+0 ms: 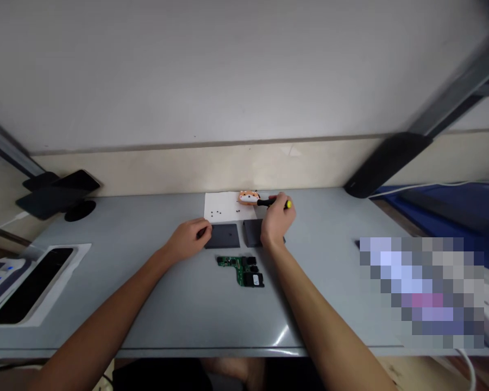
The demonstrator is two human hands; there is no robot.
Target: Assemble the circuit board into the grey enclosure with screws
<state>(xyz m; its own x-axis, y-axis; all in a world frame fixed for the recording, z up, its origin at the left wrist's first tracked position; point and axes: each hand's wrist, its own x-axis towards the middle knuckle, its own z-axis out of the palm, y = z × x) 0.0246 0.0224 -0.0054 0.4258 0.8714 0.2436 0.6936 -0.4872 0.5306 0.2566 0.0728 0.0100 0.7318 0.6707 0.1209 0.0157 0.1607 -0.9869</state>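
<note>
My right hand (280, 216) is closed around a screwdriver (264, 202) with a black handle and a yellow end. The screwdriver points left and reaches an orange-and-white animal-faced figure (249, 197); its tip cannot be made out. Below that wrist lies a dark flat casing part (251, 233), partly covered by the hand. My left hand (189, 239) has curled fingers at the left end of another dark flat panel (223, 236); what they pinch, if anything, is hidden. Nearer to me lies a green circuit board (239, 267) with black connectors.
Several small dark screws (215, 212) lie on white paper (224, 203) near the wall. A phone on a stand (65, 193) and a flat black phone (32, 285) are at left, beside a power strip (4, 279). A black cylinder (385, 163) stands back right; a blurred-out object (421, 293) lies right.
</note>
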